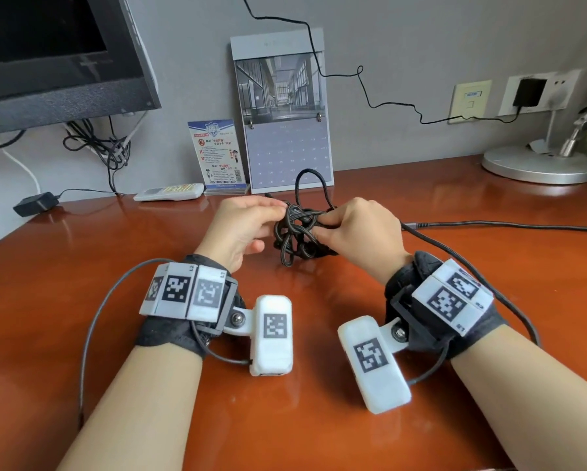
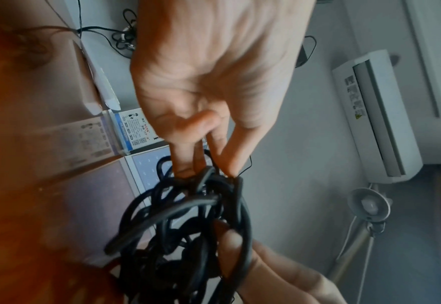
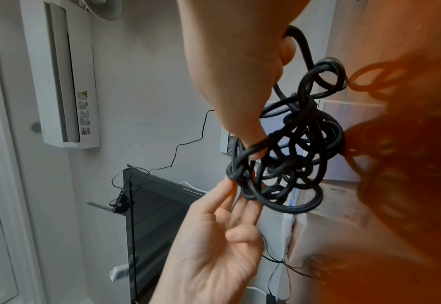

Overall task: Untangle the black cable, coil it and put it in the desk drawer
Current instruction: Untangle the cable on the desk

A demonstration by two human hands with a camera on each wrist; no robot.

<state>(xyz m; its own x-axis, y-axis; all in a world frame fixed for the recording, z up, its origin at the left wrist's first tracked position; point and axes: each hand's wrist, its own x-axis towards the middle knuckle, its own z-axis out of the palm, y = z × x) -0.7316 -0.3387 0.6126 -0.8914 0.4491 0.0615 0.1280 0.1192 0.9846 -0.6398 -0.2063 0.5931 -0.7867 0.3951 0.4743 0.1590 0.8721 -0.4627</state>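
Cable tangle between both hands

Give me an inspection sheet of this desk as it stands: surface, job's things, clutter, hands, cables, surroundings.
Surface: glossy reddish wooden desk; no drawer in view.
Job's things: black cable, a knotted tangle of loops held just above the desk, one loop standing up at the back.
Clutter: desk calendar, printed card, white remote, black adapter, lamp base.
Hands: left hand pinches the tangle's left side with its fingertips; right hand grips the right side.
Cables: thin black wire along the wall to a plugged-in charger; wire bundle under the monitor.
Surroundings: grey wall; air conditioner seen from the wrist views.
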